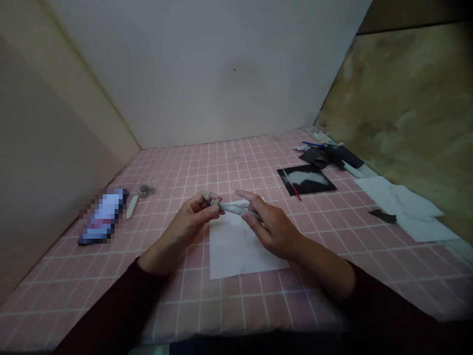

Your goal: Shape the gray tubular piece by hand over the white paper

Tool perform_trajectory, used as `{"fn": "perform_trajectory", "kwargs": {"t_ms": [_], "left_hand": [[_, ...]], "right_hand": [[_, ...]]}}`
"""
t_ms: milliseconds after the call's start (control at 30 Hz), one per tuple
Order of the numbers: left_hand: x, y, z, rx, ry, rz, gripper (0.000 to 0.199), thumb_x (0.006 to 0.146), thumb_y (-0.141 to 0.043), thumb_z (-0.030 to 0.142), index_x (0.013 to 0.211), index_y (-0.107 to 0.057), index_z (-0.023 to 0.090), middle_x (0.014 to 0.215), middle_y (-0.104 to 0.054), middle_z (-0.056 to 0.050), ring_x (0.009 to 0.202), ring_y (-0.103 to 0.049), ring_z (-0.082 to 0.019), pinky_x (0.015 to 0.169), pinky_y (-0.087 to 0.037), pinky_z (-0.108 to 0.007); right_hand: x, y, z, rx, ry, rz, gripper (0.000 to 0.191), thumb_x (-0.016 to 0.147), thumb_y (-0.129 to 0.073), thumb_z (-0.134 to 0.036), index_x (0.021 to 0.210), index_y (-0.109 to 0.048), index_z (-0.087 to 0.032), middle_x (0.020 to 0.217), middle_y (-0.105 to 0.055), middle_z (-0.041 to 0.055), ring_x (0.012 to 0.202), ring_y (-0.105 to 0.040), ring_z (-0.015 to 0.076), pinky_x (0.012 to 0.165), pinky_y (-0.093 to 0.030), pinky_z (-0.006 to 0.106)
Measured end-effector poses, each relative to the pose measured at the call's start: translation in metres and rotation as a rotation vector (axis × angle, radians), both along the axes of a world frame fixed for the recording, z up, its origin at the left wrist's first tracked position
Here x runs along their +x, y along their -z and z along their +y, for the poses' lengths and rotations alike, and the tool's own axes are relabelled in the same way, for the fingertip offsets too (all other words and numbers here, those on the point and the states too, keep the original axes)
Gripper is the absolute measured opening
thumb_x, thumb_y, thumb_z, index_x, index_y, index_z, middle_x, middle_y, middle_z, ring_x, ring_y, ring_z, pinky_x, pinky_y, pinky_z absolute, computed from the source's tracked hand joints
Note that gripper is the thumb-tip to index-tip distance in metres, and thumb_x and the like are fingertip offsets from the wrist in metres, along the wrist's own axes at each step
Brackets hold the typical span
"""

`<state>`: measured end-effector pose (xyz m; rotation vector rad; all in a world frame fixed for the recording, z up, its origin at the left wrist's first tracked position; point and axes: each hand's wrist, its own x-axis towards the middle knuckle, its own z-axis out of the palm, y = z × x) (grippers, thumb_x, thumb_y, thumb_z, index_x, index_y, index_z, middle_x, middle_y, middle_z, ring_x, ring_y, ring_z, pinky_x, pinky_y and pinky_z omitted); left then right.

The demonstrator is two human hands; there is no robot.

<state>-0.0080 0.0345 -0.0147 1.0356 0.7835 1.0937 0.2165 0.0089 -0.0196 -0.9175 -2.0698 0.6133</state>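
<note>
A slim pale grey rod (232, 209) lies between my two hands, slanting slightly down to the right above the white paper. My left hand (197, 212) is closed, with thumb and fingertips pinching at the rod's left end. A small tan-gold piece (216, 202) shows there; its kind is too small to make out. A beige wrap covers one of that hand's fingertips. Holding the rod's right part, my right hand (271, 224) has its thumb along the near side and its index finger stretched out above. The rod's right end is hidden in the palm.
White paper (240, 251) lies beneath my hands on a pink checked tablecloth (177, 167). At left are a blurred phone (104, 215), a white strip (132, 207) and small grey rolls (147, 189). Rightward lie a black sheet (314, 185), a red stick (295, 191) and white papers (402, 202).
</note>
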Motion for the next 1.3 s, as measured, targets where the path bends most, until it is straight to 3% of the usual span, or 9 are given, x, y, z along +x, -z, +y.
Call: {"fn": "perform_trajectory", "kwargs": {"t_ms": [267, 333, 433, 533, 633, 800, 1000, 1167, 1300], "left_hand": [[0.021, 0.011, -0.016, -0.105, 0.045, -0.074, 0.027, 0.068, -0.089, 0.025, 0.090, -0.074, 0.018, 0.070, -0.063, 0.002, 0.061, -0.055, -0.008, 0.061, -0.043, -0.020], [0.020, 0.009, -0.014, -0.056, -0.006, -0.086, 0.026, 0.068, -0.089, 0.025, 0.088, -0.075, 0.017, 0.073, -0.065, 0.001, 0.064, -0.056, -0.008, 0.062, -0.044, -0.020], [0.017, 0.006, -0.011, 0.032, -0.099, -0.077, 0.025, 0.067, -0.089, 0.024, 0.086, -0.076, 0.016, 0.075, -0.065, 0.001, 0.066, -0.056, -0.008, 0.064, -0.044, -0.019], [0.019, 0.008, -0.014, 0.018, -0.049, -0.062, 0.023, 0.070, -0.087, 0.026, 0.089, -0.077, 0.017, 0.077, -0.067, -0.001, 0.069, -0.059, -0.010, 0.068, -0.048, -0.022], [0.023, 0.011, -0.016, 0.002, 0.032, -0.036, 0.019, 0.070, -0.087, 0.027, 0.083, -0.077, 0.017, 0.077, -0.070, -0.003, 0.071, -0.062, -0.014, 0.070, -0.050, -0.025], [0.017, 0.004, -0.011, 0.073, -0.112, -0.066, 0.024, 0.070, -0.088, 0.027, 0.089, -0.078, 0.016, 0.077, -0.065, 0.000, 0.066, -0.058, -0.009, 0.066, -0.047, -0.021], [0.021, 0.006, -0.017, -0.008, 0.043, -0.031, 0.023, 0.069, -0.088, 0.026, 0.088, -0.077, 0.018, 0.080, -0.070, -0.001, 0.073, -0.063, -0.013, 0.072, -0.050, -0.025], [0.013, 0.002, -0.009, 0.115, -0.158, -0.037, 0.024, 0.067, -0.089, 0.024, 0.086, -0.078, 0.017, 0.079, -0.068, 0.001, 0.073, -0.060, -0.010, 0.072, -0.047, -0.021], [0.014, 0.000, -0.011, 0.020, -0.027, -0.037, 0.026, 0.067, -0.088, 0.021, 0.091, -0.078, 0.019, 0.082, -0.071, 0.000, 0.076, -0.064, -0.012, 0.075, -0.050, -0.025]], "right_hand": [[-0.007, 0.003, -0.002, -0.031, -0.076, 0.059, 0.041, 0.103, -0.043, -0.026, 0.143, -0.041, -0.019, 0.134, -0.062, 0.0167, 0.121, -0.060, 0.0255, 0.097, -0.048, 0.043], [-0.007, 0.001, -0.002, -0.057, -0.072, 0.087, 0.040, 0.103, -0.042, -0.026, 0.143, -0.043, -0.020, 0.129, -0.064, 0.0151, 0.117, -0.062, 0.0242, 0.096, -0.049, 0.042], [-0.007, -0.003, -0.004, -0.118, -0.040, 0.116, 0.039, 0.104, -0.040, -0.026, 0.142, -0.046, -0.019, 0.104, -0.068, 0.0090, 0.090, -0.065, 0.0195, 0.083, -0.051, 0.037], [-0.009, -0.003, -0.006, -0.133, -0.045, 0.131, 0.038, 0.104, -0.039, -0.027, 0.140, -0.048, -0.019, 0.084, -0.063, 0.0035, 0.073, -0.059, 0.0170, 0.075, -0.049, 0.034], [-0.011, -0.003, -0.008, -0.141, -0.068, 0.157, 0.037, 0.104, -0.039, -0.028, 0.139, -0.048, -0.019, 0.085, -0.061, 0.0032, 0.070, -0.056, 0.0160, 0.072, -0.048, 0.032], [-0.009, -0.006, -0.009, -0.146, -0.017, 0.142, 0.039, 0.104, -0.040, -0.027, 0.141, -0.047, -0.019, 0.082, -0.061, 0.0023, 0.072, -0.058, 0.0165, 0.072, -0.048, 0.032], [-0.010, -0.003, -0.009, -0.074, -0.069, 0.147, 0.040, 0.103, -0.042, -0.026, 0.143, -0.044, -0.021, 0.119, -0.067, 0.0124, 0.105, -0.065, 0.0228, 0.089, -0.050, 0.039], [-0.008, -0.006, -0.009, -0.105, -0.001, 0.133, 0.041, 0.103, -0.042, -0.026, 0.143, -0.044, -0.018, 0.102, -0.069, 0.0086, 0.085, -0.064, 0.0189, 0.082, -0.051, 0.036], [-0.009, -0.005, -0.009, -0.066, -0.031, 0.129, 0.040, 0.102, -0.043, -0.026, 0.142, -0.044, -0.018, 0.106, -0.068, 0.0106, 0.091, -0.064, 0.0207, 0.084, -0.051, 0.037]]}}
